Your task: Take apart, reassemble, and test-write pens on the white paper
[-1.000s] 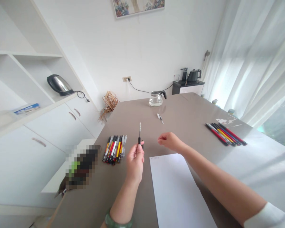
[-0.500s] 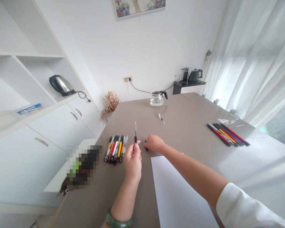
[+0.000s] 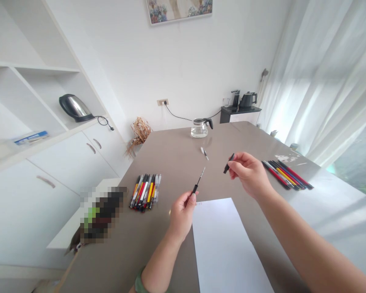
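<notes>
My left hand [image 3: 183, 211] pinches the black end of a thin pen part [image 3: 199, 182] with a silver tip that slants up and to the right above the grey table [image 3: 171, 154]. My right hand [image 3: 248, 173] is raised over the table to the right and holds a small black pen piece [image 3: 228, 163] between thumb and fingers. The two hands are apart. A white sheet of paper [image 3: 228, 248] lies on the table below them.
A bundle of mixed-colour pens [image 3: 144, 192] lies left of my hands, another row of pens [image 3: 286, 175] at the right. A single small pen [image 3: 204, 152] and a glass jug [image 3: 200, 127] are farther back. White shelves with a kettle [image 3: 75, 108] stand at the left.
My right hand picked the small black piece off the table beside my left hand and lifted it up to the right. The pen part in my left hand tilted rightward.
</notes>
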The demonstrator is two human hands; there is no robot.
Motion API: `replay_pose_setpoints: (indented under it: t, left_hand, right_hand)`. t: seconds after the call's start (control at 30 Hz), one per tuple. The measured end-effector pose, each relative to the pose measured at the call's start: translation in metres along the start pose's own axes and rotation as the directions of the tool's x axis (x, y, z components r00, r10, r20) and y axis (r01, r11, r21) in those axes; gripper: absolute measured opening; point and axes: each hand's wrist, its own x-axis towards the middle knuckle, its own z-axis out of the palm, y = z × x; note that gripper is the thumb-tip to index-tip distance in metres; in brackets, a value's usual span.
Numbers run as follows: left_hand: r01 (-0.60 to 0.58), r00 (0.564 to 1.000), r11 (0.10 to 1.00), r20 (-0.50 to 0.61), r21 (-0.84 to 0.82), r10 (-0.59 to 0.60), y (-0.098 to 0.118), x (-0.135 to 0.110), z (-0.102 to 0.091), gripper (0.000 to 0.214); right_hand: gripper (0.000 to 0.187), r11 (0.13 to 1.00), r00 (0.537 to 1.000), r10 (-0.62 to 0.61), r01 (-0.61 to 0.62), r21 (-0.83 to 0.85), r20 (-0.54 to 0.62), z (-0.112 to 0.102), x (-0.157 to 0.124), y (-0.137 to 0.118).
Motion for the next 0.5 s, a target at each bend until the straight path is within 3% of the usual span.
replay_pose_setpoints:
  t: [0.13,0.5]
  left_hand:
    - [-0.009,0.993,1.0,0.118,0.022,0.006,-0.003,-0.001,0.002,0.034]
    - [-0.005,0.99,0.999,0.142,0.041,0.0,0.0,-0.002,0.003,0.036]
  right_hand:
    - [0.011,0.995,0.99,-0.083,0.089,0.046,-0.119,0.004,-0.01,-0.02]
    - [0.014,0.998,0.998,-0.06,0.06,0.001,-0.035,0.014,-0.015,-0.021]
